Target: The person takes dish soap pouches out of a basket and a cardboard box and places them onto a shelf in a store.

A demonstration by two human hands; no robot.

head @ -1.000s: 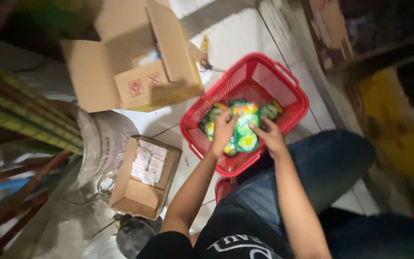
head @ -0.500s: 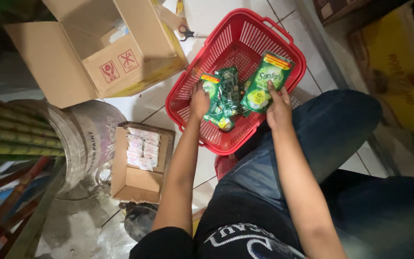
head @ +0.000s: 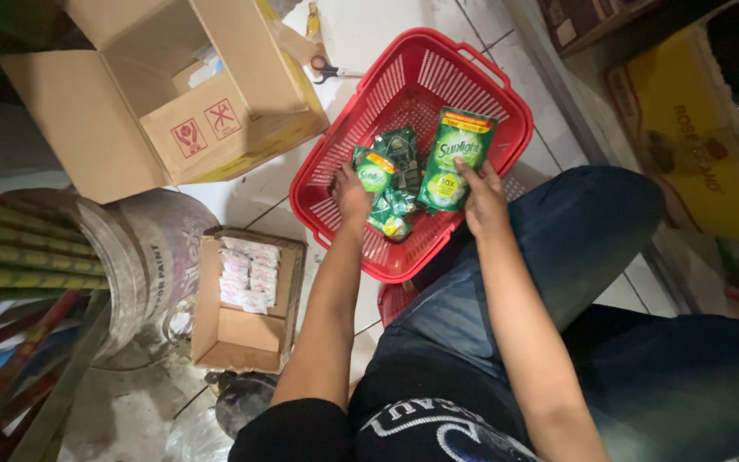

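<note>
The right hand (head: 482,198) grips a green pouch (head: 455,158) by its lower edge, holding it upright over the red basket (head: 481,73) in the upper middle of the frame. The left hand (head: 351,192) grasps a smaller green pouch (head: 375,171) inside the basket, above more green packets (head: 391,224). An open cardboard box (head: 87,128) sits upper left, and a small box (head: 237,338) of white packets lower left.

Both forearms reach forward, left hand (head: 351,193) palm-down, right hand (head: 483,198) with fingers curled.
</note>
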